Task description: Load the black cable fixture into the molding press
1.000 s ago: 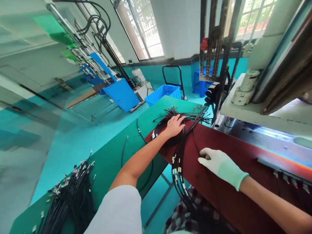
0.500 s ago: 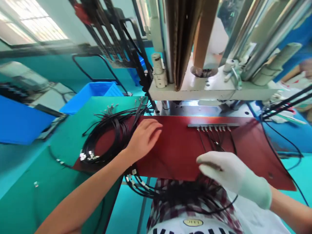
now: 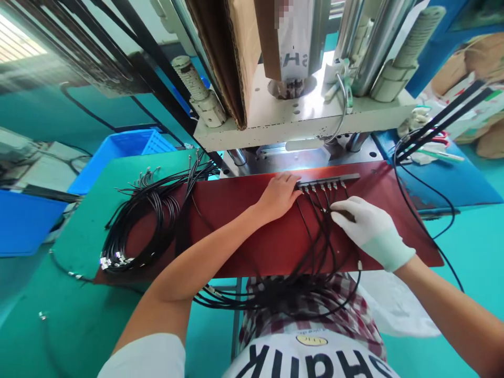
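Observation:
My bare left hand [image 3: 279, 197] is at the left end of a thin grey metal bar [image 3: 346, 178], its fingers above and thumb below, closed on that end. Along the bar's lower edge sit several small metal cable ends [image 3: 323, 187], with black cables [image 3: 321, 231] running down from them toward my lap. My right hand [image 3: 366, 226], in a white glove, is just below the right part of the bar. Its thumb and fingers come together beside the cables; what is between the fingertips is hidden. More black cables [image 3: 275, 294] lie bunched across my lap.
A red board [image 3: 244, 247] lies under the bar, before a press with a white plate [image 3: 307, 126] and metal columns. A coil of black cables [image 3: 106, 247] rests at left on the green table [image 3: 90, 299]. Blue bins [image 3: 114, 152] stand beyond. Loose cable hangs at right.
My left hand has moved right, from beside the cable coil to the bar's left end. My right hand has moved up toward the cables at the bar. The head view has shifted.

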### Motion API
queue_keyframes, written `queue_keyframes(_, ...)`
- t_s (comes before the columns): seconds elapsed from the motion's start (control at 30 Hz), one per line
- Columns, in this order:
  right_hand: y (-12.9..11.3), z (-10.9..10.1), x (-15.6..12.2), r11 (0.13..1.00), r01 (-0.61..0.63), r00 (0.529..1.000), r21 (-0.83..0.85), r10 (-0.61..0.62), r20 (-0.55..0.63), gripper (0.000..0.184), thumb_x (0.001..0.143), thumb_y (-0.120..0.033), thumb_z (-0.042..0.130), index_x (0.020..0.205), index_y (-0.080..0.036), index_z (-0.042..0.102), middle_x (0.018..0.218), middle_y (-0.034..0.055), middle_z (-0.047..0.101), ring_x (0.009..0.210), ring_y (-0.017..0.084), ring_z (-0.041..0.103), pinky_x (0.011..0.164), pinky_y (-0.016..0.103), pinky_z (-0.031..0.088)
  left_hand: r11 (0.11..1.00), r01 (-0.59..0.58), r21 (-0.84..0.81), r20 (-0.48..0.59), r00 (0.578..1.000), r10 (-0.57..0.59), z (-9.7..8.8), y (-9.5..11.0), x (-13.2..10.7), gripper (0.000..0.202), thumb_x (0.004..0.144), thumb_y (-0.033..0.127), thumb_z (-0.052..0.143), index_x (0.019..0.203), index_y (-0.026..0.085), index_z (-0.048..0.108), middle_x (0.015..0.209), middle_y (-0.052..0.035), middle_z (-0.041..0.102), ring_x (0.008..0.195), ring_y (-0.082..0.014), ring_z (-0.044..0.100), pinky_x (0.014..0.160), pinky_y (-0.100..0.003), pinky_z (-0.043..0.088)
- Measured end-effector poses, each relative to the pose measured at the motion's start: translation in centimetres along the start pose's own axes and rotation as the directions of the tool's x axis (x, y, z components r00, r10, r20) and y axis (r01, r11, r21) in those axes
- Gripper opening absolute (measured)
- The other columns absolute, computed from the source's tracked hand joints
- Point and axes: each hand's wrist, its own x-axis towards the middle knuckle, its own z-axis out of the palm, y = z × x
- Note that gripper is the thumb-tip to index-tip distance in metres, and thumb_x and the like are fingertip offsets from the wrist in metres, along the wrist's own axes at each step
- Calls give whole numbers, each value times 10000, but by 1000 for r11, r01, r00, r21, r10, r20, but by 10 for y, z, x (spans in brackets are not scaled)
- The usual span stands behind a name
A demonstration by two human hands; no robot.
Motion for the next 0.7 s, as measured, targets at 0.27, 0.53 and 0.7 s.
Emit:
queue_keyframes(0.27,18,11,4,988,76,997,134,-73,-27,225,949,-362,550,1138,-288,646,1122,-24,632,955,158,620,894,294,473,977,115,-181,279,958,-61,-20,-8,27,195,885,147,524,1030,131,654,858,-54,598,839,-188,557,844,-339,451)
queue_keyframes(0.53,16,18,5,987,76,996,142,-68,-61,211,958,-359,543,1139,-289,626,1096,-23,619,930,152,610,896,311,488,998,13,-62,193,981,0,-1,16,39,230,893,307,617,1017,114,593,1016,-105,610,936,-222,563,841,-347,452)
queue_keyframes(0.7,21,20,4,951,99,988,291,-58,-146,205,953,-323,559,1134,-262,632,1104,-2,624,957,150,606,907,312,484,997,64,-50,160,986,-55,9,19,39,122,909,250,574,902,144,514,990,-97,605,904,-216,549,807,-348,444)
